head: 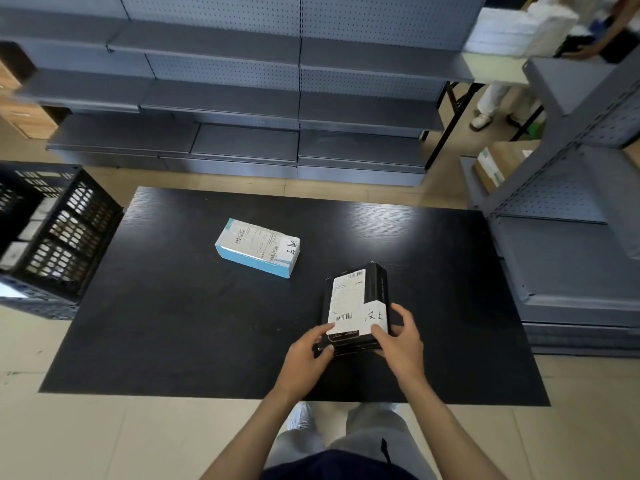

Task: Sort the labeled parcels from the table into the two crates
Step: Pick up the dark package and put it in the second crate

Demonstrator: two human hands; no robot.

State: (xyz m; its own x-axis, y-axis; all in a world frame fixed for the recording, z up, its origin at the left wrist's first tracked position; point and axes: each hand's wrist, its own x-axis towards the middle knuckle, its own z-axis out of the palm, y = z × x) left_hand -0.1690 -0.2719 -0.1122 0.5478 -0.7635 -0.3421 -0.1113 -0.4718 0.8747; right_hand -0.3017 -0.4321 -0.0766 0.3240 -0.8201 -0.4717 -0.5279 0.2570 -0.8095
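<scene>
A: Item one?

B: Black parcel (pixel 356 308), oblong, with a white shipping label (pixel 348 306) on its top face, barcodes and handwritten characters on it. It sits right of centre on the near half of the black table (pixel 173 323); I cannot tell whether its base is on the surface or just above it.

A: Held how?

B: By both hands at its near end. Left hand (pixel 308 355) is at the near left corner, thumb on the label's edge, fingers curled against the end face. Right hand (pixel 401 344) wraps the near right corner, thumb on top, fingers along the right side. Both are closed onto the parcel.

A: Item two?

B: White and blue parcel (pixel 258 247), also oblong, lying flat towards the middle of the table, set at an angle. Printed label with barcodes on top, plus a small white tag with handwriting at its right end. It is well apart from the black parcel, and no hand touches it.

A: Containers?

B: One black lattice crate (pixel 55 233), just off the table's left edge, with pale items showing through its side wall. Only one crate is in view.

A: Surroundings?

B: Grey pegboard shelving (pixel 242 98) behind the table, a further grey unit on the right, tan floor beneath.
</scene>
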